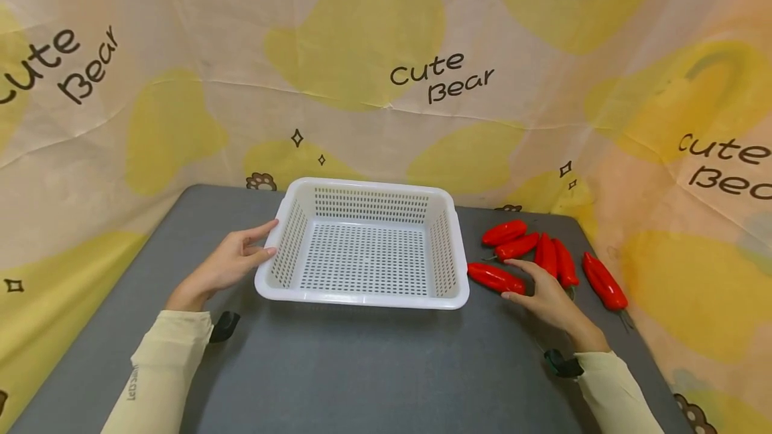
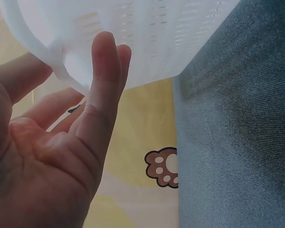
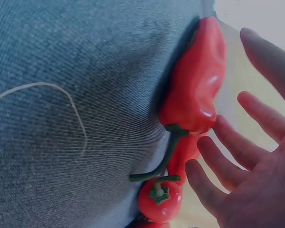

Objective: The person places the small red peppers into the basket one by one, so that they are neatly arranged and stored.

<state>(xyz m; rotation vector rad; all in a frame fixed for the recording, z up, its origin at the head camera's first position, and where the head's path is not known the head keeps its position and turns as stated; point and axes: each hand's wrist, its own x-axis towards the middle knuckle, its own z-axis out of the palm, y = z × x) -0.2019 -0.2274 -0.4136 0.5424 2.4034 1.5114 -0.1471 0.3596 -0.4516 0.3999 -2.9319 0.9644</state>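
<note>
A white perforated plastic basket (image 1: 362, 299) stands on the grey table, its inside bare. My left hand (image 1: 232, 260) is at the basket's left side, with fingertips right at the rim; in the left wrist view its fairly straight fingers (image 2: 104, 71) lie along the outer wall. To the right of the basket, my right hand (image 1: 551, 300) hovers around a red pepper (image 1: 496, 278), thumb and fingers spread apart. The right wrist view shows a glossy red pepper (image 3: 197, 78) with a green stem beside the loose fingertips, and another pepper (image 3: 157, 202) behind it.
More red peppers (image 1: 545, 256) lie clustered beyond the right hand. One pepper (image 1: 605, 281) lies apart near the table's right edge. Printed cloth (image 1: 356, 39) hangs behind and beside the grey table (image 1: 362, 374). Dark straps (image 1: 224, 327) sit at both wrists.
</note>
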